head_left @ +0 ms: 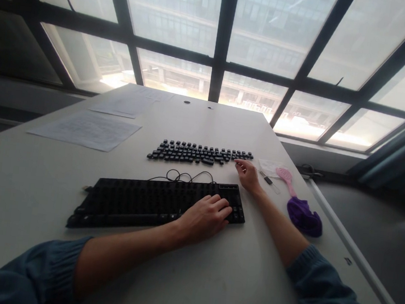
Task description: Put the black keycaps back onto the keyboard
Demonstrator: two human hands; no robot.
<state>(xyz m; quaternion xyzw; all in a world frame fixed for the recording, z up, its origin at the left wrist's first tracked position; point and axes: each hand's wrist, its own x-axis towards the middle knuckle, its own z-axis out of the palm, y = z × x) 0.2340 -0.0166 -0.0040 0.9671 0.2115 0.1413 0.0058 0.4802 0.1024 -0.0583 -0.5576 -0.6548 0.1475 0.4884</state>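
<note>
A black keyboard (138,201) lies across the white table, with most of its key field bare of keycaps. A few keycaps sit at its lower right corner. My left hand (204,218) rests on the keyboard's right end, fingers bent and slightly apart over those keys; its thumb is hidden. Beyond the keyboard, loose black keycaps (198,154) are laid out in rows. At the right end of these rows is my right hand (249,176), thumb and fingers pinched together on what looks like a small dark keycap (237,162).
The keyboard's thin cable (185,175) loops behind it. To the right lie a clear plastic bag (272,168), a small black-handled tool (267,180), a pink brush (286,180) and a purple cloth (304,216). Paper sheets (88,129) lie at the left. Windows stand behind the table.
</note>
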